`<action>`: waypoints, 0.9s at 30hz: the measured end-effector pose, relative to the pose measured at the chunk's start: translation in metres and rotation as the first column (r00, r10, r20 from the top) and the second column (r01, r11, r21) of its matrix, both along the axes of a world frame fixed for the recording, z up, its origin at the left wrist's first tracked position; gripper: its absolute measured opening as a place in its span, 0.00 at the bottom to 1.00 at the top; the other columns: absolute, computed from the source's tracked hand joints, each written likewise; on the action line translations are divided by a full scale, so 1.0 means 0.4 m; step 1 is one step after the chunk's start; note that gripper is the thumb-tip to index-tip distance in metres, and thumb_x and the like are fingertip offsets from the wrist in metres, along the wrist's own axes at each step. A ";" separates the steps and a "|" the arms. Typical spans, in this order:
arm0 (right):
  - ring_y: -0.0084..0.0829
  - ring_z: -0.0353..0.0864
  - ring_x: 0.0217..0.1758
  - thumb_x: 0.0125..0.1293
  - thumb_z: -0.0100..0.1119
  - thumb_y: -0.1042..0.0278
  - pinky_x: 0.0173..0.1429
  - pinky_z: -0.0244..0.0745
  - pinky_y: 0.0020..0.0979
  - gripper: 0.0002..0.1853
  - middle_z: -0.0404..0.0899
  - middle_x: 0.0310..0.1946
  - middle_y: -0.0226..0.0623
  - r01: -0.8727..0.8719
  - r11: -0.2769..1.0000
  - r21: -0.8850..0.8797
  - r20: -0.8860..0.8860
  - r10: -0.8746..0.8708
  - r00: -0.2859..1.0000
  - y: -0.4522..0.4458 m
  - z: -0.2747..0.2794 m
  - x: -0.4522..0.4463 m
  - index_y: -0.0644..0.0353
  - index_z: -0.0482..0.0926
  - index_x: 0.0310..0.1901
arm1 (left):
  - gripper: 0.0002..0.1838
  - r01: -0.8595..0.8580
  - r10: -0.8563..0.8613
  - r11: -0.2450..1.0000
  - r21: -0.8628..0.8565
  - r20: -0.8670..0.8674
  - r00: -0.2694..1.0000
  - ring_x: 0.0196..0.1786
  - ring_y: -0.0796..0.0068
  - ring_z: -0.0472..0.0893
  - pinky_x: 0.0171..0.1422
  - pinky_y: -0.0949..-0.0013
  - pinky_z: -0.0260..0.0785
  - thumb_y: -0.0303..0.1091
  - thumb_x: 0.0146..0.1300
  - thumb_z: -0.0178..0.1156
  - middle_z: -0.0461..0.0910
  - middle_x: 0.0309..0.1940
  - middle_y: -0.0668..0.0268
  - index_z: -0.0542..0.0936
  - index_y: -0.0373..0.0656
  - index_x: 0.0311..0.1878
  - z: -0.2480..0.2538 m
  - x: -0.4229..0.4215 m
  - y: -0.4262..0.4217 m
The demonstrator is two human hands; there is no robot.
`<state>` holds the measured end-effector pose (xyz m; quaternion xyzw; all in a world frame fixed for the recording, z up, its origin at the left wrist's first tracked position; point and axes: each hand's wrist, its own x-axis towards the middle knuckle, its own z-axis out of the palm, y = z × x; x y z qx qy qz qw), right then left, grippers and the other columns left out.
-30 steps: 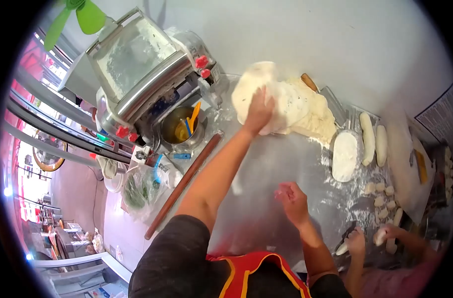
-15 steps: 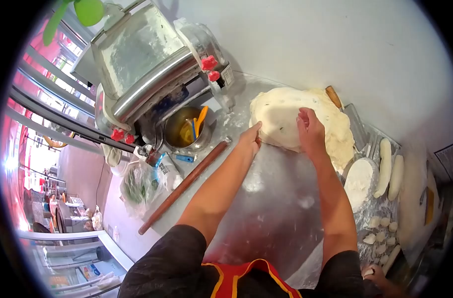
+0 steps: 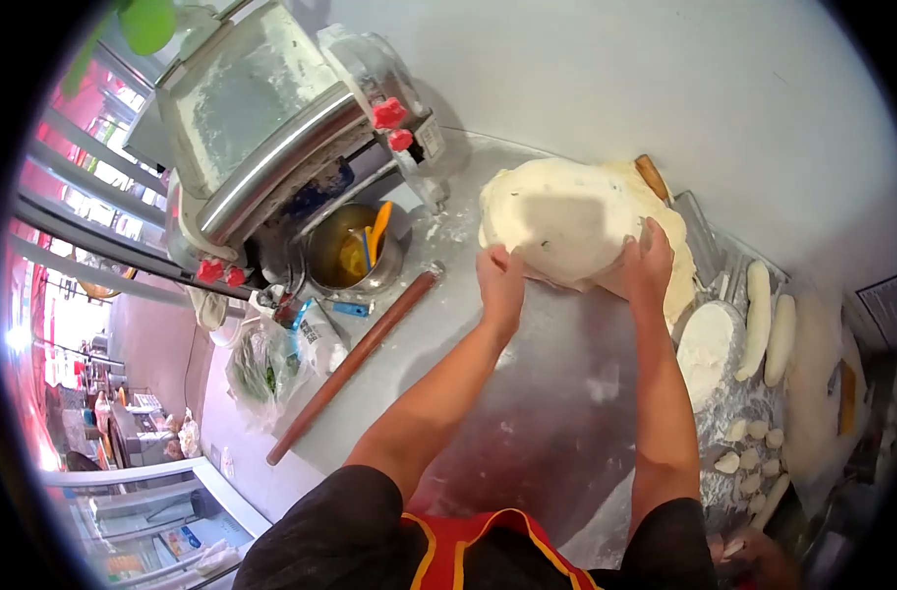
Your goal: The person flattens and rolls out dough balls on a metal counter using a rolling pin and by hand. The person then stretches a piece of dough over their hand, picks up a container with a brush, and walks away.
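Note:
A large, pale slab of dough [image 3: 556,221] lies at the back of the metal worktop, sagging over folds at its near side. My left hand [image 3: 500,287] pinches its near left edge between thumb and fingers. At the near right side, my right hand [image 3: 650,261] grips the dough with bent fingers; the fingertips are partly hidden. Behind the slab on the right, a wooden handle [image 3: 652,178] sticks out from beside the dough.
A rolling pin [image 3: 355,366] lies to the left, near a metal bowl [image 3: 325,280] and a dough roller machine [image 3: 281,138]. On the right are a flour mound [image 3: 709,344], long dough strips [image 3: 756,320] and several small dough pieces [image 3: 751,457]. Another person's hand [image 3: 738,551] shows at lower right.
My right hand has moved right and taken hold of the dough's edge. My left hand has turned and keeps its grip on the left side. The view has shifted slightly.

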<state>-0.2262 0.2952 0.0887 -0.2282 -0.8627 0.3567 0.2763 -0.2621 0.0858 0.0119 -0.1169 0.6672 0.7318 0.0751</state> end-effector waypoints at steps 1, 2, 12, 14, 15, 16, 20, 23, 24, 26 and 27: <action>0.52 0.70 0.64 0.62 0.60 0.66 0.71 0.61 0.45 0.26 0.75 0.60 0.51 -0.013 0.998 -0.061 0.003 0.013 1.000 0.024 -0.017 -0.003 0.64 0.72 0.63 | 0.23 0.008 -0.061 0.969 -0.247 -0.208 0.976 0.57 0.54 0.72 0.63 0.58 0.65 0.32 0.63 0.63 0.73 0.53 0.50 0.69 0.33 0.58 0.068 0.011 0.010; 0.52 0.69 0.64 0.62 0.60 0.66 0.71 0.61 0.45 0.26 0.75 0.60 0.52 -0.023 0.998 -0.051 0.025 0.024 0.999 0.034 -0.026 -0.013 0.64 0.72 0.62 | 0.23 -0.040 -0.168 0.881 -0.472 -0.390 0.906 0.60 0.52 0.71 0.65 0.57 0.64 0.30 0.62 0.62 0.73 0.54 0.49 0.69 0.33 0.58 0.130 0.020 0.022; 0.51 0.69 0.64 0.58 0.67 0.45 0.65 0.63 0.51 0.33 0.79 0.57 0.44 -0.110 0.971 0.210 0.504 -0.012 0.863 0.047 0.093 -0.168 0.60 0.76 0.59 | 0.18 0.092 -0.283 0.894 -0.438 -0.395 0.874 0.51 0.57 0.78 0.57 0.60 0.70 0.31 0.64 0.60 0.77 0.49 0.51 0.73 0.34 0.55 0.181 -0.042 0.051; 0.50 0.69 0.65 0.55 0.70 0.43 0.66 0.63 0.50 0.35 0.78 0.58 0.42 -0.132 0.979 0.158 0.603 0.011 0.798 0.060 0.117 -0.191 0.60 0.78 0.58 | 0.17 0.121 -0.277 0.901 -0.417 -0.337 0.900 0.46 0.60 0.80 0.54 0.62 0.72 0.33 0.66 0.59 0.79 0.46 0.53 0.74 0.35 0.54 0.163 -0.044 0.023; 0.50 0.68 0.65 0.54 0.71 0.43 0.66 0.63 0.50 0.35 0.78 0.58 0.41 -0.140 0.981 0.131 0.649 0.021 0.760 0.072 0.122 -0.205 0.59 0.78 0.58 | 0.16 0.138 -0.276 0.904 -0.405 -0.307 0.911 0.44 0.62 0.80 0.52 0.63 0.73 0.33 0.66 0.58 0.80 0.44 0.54 0.74 0.35 0.54 0.157 -0.045 0.015; 0.50 0.67 0.66 0.52 0.72 0.42 0.66 0.62 0.51 0.35 0.78 0.58 0.41 -0.121 0.991 0.055 0.660 0.055 0.749 0.096 0.106 -0.229 0.59 0.79 0.57 | 0.16 0.149 -0.273 0.908 -0.392 -0.282 0.920 0.45 0.65 0.80 0.53 0.65 0.72 0.33 0.67 0.57 0.80 0.45 0.56 0.74 0.36 0.54 0.161 -0.046 0.010; 0.47 0.75 0.61 0.50 0.73 0.47 0.60 0.70 0.44 0.31 0.82 0.50 0.43 -0.127 0.984 -0.127 0.587 0.177 0.790 0.176 0.001 -0.291 0.59 0.81 0.53 | 0.16 0.186 -0.269 0.921 -0.344 -0.213 0.939 0.52 0.69 0.79 0.58 0.68 0.70 0.33 0.71 0.55 0.80 0.49 0.57 0.75 0.37 0.57 0.199 -0.044 -0.009; 0.46 0.82 0.49 0.55 0.70 0.54 0.51 0.75 0.41 0.23 0.84 0.41 0.46 -0.234 0.972 -0.009 0.450 0.213 0.867 0.172 0.004 -0.293 0.60 0.81 0.48 | 0.18 0.184 -0.265 0.938 -0.294 -0.265 0.927 0.58 0.67 0.76 0.64 0.68 0.67 0.34 0.72 0.52 0.77 0.55 0.55 0.73 0.37 0.61 0.194 -0.072 -0.003; 0.47 0.82 0.45 0.57 0.68 0.57 0.48 0.76 0.40 0.20 0.83 0.39 0.47 -0.261 0.959 0.107 0.395 0.200 0.897 0.149 0.029 -0.284 0.61 0.81 0.47 | 0.19 0.180 -0.260 0.945 -0.274 -0.292 0.920 0.60 0.66 0.75 0.66 0.68 0.66 0.34 0.73 0.51 0.76 0.58 0.54 0.73 0.37 0.63 0.189 -0.082 0.003; 0.49 0.83 0.40 0.61 0.63 0.63 0.45 0.76 0.42 0.14 0.83 0.35 0.48 -0.311 0.913 0.265 0.336 0.214 0.917 0.069 0.109 -0.250 0.62 0.80 0.45 | 0.20 0.154 -0.151 0.988 -0.002 -0.207 0.967 0.61 0.66 0.75 0.65 0.68 0.67 0.34 0.71 0.52 0.76 0.59 0.56 0.72 0.37 0.63 0.194 -0.097 0.025; 0.49 0.82 0.40 0.62 0.60 0.65 0.43 0.76 0.44 0.12 0.83 0.34 0.48 -0.344 0.887 0.308 0.339 0.235 0.911 0.002 0.172 -0.224 0.62 0.79 0.45 | 0.21 0.127 -0.106 0.983 0.135 -0.150 0.983 0.61 0.66 0.75 0.64 0.68 0.67 0.34 0.71 0.52 0.76 0.59 0.57 0.72 0.37 0.64 0.194 -0.098 0.036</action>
